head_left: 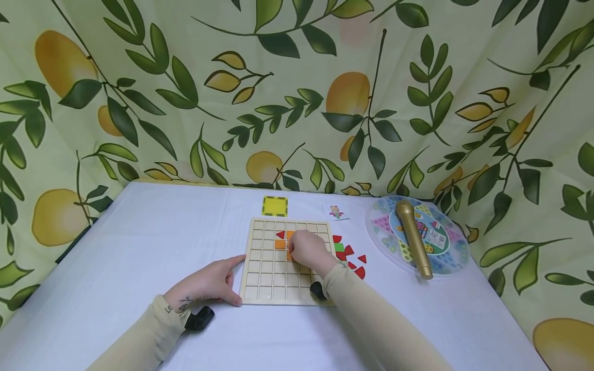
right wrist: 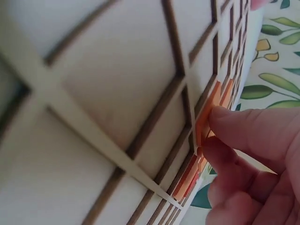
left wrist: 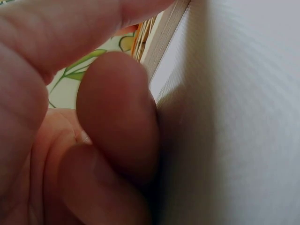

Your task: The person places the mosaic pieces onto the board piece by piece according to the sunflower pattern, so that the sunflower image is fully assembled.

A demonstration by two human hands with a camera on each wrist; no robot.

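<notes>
Soft, even light fills the head view, bright across the white worktop (head_left: 139,242), which takes a cool bluish cast; a faint, loose-edged shadow spreads beneath the right sleeve (head_left: 385,319). Wide-angle stretch tugs at the patterned curtain (head_left: 287,62) toward the edges, and a dull sheen runs along the gold microphone (head_left: 414,239). Over to the left wrist, dimmer now: the left hand (left wrist: 112,112) looms blurred, a dark shadow band beside it. At the right wrist, the gridded board (right wrist: 103,103) goes soft nearest the lens, crisper around the right hand (right wrist: 260,185).
</notes>
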